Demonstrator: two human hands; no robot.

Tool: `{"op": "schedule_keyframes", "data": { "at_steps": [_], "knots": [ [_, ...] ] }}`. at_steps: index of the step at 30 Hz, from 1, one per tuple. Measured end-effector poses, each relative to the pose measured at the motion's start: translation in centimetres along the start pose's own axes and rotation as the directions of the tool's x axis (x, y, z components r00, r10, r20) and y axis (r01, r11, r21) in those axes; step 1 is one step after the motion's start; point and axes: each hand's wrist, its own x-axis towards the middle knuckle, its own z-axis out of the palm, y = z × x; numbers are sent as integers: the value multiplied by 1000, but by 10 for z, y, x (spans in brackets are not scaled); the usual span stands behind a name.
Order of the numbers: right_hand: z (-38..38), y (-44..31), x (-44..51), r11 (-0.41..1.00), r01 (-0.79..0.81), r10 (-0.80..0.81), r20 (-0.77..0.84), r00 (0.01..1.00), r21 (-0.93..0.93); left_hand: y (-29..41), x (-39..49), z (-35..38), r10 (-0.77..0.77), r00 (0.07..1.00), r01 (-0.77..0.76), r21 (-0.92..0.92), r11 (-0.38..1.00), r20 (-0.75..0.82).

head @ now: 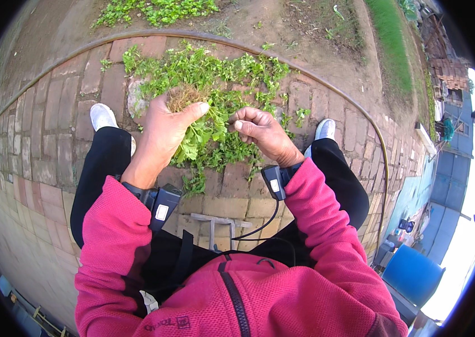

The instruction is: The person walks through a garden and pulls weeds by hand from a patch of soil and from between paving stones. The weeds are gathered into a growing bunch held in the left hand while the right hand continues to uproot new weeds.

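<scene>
My left hand [166, 126] is closed around a bunch of leafy green plants [195, 141]; its tangled brown roots [185, 97] stick up between thumb and fingers, and the leaves hang down to the right. Just right of the bunch is my right hand [258, 128], its thumb and fingertips drawn together close to the leaves. Whether anything small is pinched in it cannot be told. Below and beyond both hands, a loose heap of green plants [237, 71] lies spread on the brick paving between my feet.
A long brown hose [342, 90] curves over the bricks beyond the heap. Soil beds with green plants [166, 10] lie past it. My white shoes [102, 116] stand on either side, and a light-coloured stool frame [220, 223] is under me. A blue barrel [412, 274] stands at the lower right.
</scene>
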Motion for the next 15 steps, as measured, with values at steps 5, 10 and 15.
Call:
{"op": "schedule_keyframes", "data": {
  "at_steps": [5, 10, 15],
  "knots": [
    [15, -18, -12, 982, 147, -156, 69, 985, 120, 1, -2, 7, -11, 997, 0, 144, 990, 82],
    [34, -31, -17, 980, 197, -198, 34, 980, 29, 13, -9, 13, 19, 997, -31, 169, 985, 74],
    [50, -33, -31, 968, 250, -249, -54, 967, 26, 12, -16, 10, 36, 992, -51, 126, 991, 119]
  ]
}}
